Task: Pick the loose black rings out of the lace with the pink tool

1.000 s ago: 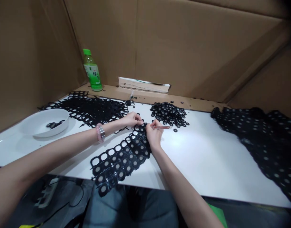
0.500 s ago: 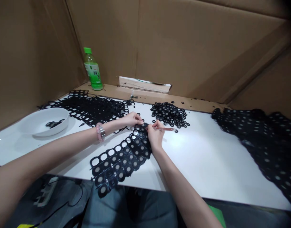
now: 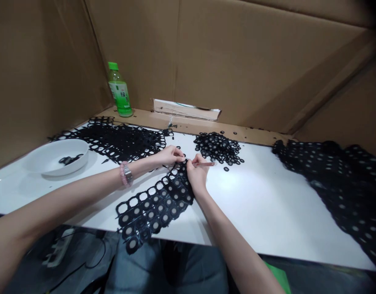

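Observation:
A black rubbery sheet of joined rings (image 3: 155,214) lies slantwise before me, its near end hanging over the table edge. Most of its rings have pale centres; those along the left edge are open holes. At the sheet's far end, my left hand (image 3: 171,155) pinches the edge between thumb and fingers. Close beside it, my right hand (image 3: 196,175) is closed round a thin reddish pen-like tool (image 3: 203,164), whose tip points at that same end and is hidden by the fingers. Behind my right hand sits a pile of loose black rings (image 3: 218,147).
Stacked black perforated sheets (image 3: 120,139) lie at the back left, beside a white bowl (image 3: 57,165) holding some black pieces. A green bottle (image 3: 120,94) stands in the corner. Black dotted sheeting (image 3: 338,183) covers the table's right end. Cardboard walls (image 3: 224,61) enclose the back and sides.
My right hand has shifted slightly left with the pen-like tool, closer to my left hand. My left wrist has drawn a little left; the sheet lies nearly as before.

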The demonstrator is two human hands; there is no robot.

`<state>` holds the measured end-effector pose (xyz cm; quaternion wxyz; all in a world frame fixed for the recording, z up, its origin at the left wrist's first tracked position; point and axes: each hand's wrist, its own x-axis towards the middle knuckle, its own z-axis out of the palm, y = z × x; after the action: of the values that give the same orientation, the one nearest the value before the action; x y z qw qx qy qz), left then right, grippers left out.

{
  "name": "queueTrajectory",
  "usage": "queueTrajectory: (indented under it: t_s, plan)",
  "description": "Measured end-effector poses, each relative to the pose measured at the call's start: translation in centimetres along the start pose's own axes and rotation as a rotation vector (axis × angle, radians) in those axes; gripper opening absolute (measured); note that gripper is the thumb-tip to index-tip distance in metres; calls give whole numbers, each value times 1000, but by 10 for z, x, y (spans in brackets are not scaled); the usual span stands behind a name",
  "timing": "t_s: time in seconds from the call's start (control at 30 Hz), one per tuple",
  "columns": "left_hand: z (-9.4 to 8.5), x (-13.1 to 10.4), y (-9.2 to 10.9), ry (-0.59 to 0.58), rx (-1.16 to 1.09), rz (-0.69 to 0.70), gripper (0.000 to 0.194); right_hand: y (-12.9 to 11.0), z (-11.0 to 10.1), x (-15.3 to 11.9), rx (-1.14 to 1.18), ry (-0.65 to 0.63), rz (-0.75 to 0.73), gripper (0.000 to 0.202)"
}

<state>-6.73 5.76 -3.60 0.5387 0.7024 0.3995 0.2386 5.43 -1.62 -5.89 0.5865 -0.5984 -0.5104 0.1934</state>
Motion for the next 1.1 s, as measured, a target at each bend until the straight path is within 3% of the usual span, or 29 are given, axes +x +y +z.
queueTrajectory:
  t_s: [0.13,0.23,0.33,0.43,0.57,0.73,0.9,1.0,1.1]
  plan:
    - [-3,-4,-5,-37,-44,-15,25,-3,-4,1,361,34,174,26]
    - [-5,-10,-2,-57,-55,-4,31,-12,-22,12,543,23,248,28]
    - [-3,-17,12,-37,-62,25,32,-20,-53,28,458,-102,154,42]
    - [7,-22,32,-24,-58,69,33,-20,-80,38,316,-203,42,32]
    - [23,-17,50,14,-7,139,34,-14,-94,35,426,-461,39,42]
    - [43,-3,54,54,99,271,28,-11,-93,29,529,-425,34,44]
    - [62,-7,61,338,372,577,16,-9,-94,28,533,-268,96,46]
    - [68,-10,63,291,483,722,15,-6,-94,27,538,-202,90,46]
    - [70,-7,63,227,461,640,17,-4,-93,25,517,-181,67,45]
